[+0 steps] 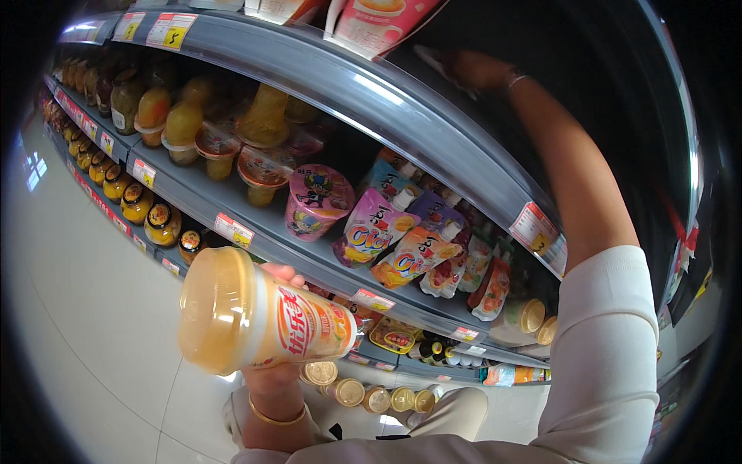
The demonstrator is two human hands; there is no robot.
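Observation:
My left hand is wrapped round a cup of milk tea, a paper cup with a tall translucent orange lid, tilted on its side in front of the shelves. Its fingers come up behind the cup. Up in the dark upper shelf bay, my right hand reaches far in, low over the shelf surface. Its fingers are closed on a thin white piece that looks like a cloth; the bay's darkness hides detail. Left of that hand stands a pink carton at the shelf edge.
Below, a shelf holds jelly pouches, a pink tub, lidded fruit cups and jars. Yellow jars line the lower shelf. Several more lidded cups stand on the floor by my legs. The upper shelf's front rail juts out.

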